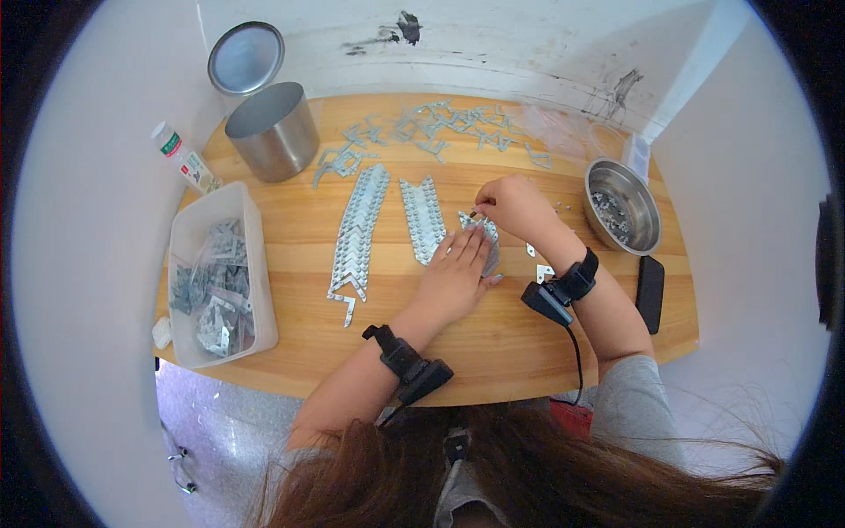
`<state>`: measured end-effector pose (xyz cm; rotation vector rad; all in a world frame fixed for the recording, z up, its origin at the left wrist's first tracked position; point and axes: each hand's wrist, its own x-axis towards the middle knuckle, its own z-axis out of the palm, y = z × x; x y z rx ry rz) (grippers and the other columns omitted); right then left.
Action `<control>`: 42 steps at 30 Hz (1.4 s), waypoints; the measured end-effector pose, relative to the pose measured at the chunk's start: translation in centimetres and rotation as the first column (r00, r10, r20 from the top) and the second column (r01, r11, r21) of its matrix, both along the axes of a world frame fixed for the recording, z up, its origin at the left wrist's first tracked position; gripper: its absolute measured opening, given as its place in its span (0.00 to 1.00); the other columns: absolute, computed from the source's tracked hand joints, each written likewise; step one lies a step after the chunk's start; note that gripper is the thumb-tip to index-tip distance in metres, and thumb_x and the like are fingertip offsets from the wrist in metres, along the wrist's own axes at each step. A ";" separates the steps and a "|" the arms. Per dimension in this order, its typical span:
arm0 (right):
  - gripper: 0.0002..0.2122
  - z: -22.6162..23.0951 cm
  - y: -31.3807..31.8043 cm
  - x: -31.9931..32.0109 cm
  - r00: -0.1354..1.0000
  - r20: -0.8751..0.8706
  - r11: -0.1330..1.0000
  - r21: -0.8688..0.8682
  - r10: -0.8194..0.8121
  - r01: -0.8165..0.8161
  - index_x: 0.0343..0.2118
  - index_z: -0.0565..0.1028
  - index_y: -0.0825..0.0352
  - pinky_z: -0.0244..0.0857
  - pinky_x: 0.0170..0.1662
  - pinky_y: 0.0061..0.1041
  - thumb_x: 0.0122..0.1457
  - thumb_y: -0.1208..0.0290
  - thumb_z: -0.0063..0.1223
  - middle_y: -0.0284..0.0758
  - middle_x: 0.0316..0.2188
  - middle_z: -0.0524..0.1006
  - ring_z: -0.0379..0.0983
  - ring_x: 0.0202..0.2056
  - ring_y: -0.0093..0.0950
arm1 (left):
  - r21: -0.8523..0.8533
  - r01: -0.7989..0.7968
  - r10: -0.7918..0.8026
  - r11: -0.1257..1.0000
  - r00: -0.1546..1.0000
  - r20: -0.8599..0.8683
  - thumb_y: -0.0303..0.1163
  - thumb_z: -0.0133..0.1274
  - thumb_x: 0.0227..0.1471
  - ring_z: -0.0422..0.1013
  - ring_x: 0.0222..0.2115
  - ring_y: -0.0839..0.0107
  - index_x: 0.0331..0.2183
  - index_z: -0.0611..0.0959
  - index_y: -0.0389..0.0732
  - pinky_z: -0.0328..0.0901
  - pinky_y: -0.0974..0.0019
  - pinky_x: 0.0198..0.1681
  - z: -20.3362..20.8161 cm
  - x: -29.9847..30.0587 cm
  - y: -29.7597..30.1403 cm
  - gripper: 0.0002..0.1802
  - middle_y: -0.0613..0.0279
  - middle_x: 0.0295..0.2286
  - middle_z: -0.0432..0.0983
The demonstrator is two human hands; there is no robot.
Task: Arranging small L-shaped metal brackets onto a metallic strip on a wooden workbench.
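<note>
A short row of overlapping silver L-shaped corner brackets (493,257) lies on the wooden table, partly hidden beneath my left hand (451,280). That hand rests flat on it with fingers stretched out. At the row's far end my right hand (515,207) has its fingers pinched together over a small dark piece, too small to name. Left of my hands are a middle row of nested brackets (423,216) and a longer row (361,229), both dotted with small raised studs. One loose L-bracket (349,310) sits at the long row's near end.
A translucent bin (268,304) of brackets stands left, near a steel canister (286,145) and a white bottle (195,167). Linked bracket pieces (440,123) are scattered at the back. To the right are a steel bowl (650,198) with small parts and a black phone (650,295).
</note>
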<state>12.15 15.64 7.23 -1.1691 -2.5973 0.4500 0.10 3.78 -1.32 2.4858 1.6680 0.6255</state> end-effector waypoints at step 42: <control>0.06 0.2 0.7 0.6 0.978 -0.114 0.937 -0.325 -0.172 0.127 0.29 0.78 0.76 0.71 0.28 0.21 0.52 0.78 0.54 0.39 0.22 0.79 0.77 0.23 0.24 | 0.031 -0.031 0.031 0.999 0.999 0.018 0.49 0.41 0.57 0.50 0.61 0.62 0.55 0.66 0.33 0.41 0.56 0.63 -0.4 0.1 0.1 0.33 0.51 0.58 0.56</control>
